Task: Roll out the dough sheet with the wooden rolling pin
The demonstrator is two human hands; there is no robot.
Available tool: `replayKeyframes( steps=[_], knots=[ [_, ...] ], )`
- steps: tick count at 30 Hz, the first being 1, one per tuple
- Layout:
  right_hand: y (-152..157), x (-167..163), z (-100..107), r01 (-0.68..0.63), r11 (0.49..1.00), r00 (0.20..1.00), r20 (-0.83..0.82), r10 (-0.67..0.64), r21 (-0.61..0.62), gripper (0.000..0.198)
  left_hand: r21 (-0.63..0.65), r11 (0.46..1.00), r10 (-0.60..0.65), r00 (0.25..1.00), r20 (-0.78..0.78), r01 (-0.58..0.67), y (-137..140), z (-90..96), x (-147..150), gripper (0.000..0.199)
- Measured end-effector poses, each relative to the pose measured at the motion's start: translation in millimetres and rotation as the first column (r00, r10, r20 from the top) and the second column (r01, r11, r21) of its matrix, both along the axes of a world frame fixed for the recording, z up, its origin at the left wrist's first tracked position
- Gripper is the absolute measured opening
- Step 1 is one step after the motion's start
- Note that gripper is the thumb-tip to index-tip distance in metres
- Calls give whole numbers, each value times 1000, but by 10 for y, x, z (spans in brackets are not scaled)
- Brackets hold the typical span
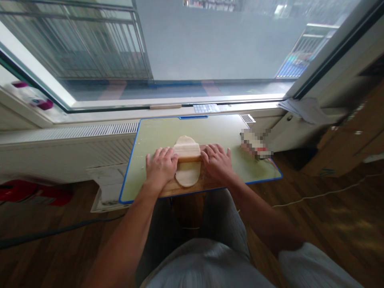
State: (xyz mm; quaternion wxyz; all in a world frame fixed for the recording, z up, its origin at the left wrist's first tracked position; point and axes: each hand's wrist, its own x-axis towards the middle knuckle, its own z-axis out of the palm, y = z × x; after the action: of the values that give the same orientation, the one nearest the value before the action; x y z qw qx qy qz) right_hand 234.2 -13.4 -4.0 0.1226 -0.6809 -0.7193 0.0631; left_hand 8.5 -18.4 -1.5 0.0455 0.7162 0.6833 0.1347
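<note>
A flat, oval sheet of pale dough (188, 176) lies on a wooden board (209, 182). Across its middle runs a wooden rolling pin (189, 159), with dough showing both beyond it and on my side of it. My left hand (163, 162) is over the pin's left end, palm down, fingers curled forward. At the right end sits my right hand (216, 159), in much the same pose. Both hands hide the pin's ends. The board rests on a pale green table top (223, 130) with a blue edge.
A blurred-out item (256, 145) is on the table's right part. Behind the table are a radiator (99, 130) and a large window. A red fire extinguisher (36, 193) stands low at left; a cardboard box (339, 148) is at right. A cable (324, 196) crosses the floor.
</note>
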Motion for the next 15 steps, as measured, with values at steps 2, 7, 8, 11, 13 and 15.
replayKeyframes(
  steps=[2,7,8,11,13,15],
  knots=[
    [-111,12,-33,10,1000,1000,-3,-9,23,58,37,999,-6,1000,10,6,-123,-12,-8,57],
    [-415,43,-142,-15,994,998,-59,21,110,52,79,996,-54,995,81,48,-423,-92,-44,51],
    [-481,52,-166,-33,990,996,-79,45,137,50,99,993,-73,992,103,62,-479,-119,-58,50],
    [-661,84,-231,-73,973,987,-124,102,218,47,165,982,-113,981,156,87,-629,-195,-102,47],
    [-752,101,-259,-84,963,983,-135,122,257,46,194,976,-131,976,175,96,-708,-221,-125,46],
    [-815,111,-274,-92,956,982,-136,134,278,44,209,973,-143,971,191,102,-767,-230,-137,44]
  ],
)
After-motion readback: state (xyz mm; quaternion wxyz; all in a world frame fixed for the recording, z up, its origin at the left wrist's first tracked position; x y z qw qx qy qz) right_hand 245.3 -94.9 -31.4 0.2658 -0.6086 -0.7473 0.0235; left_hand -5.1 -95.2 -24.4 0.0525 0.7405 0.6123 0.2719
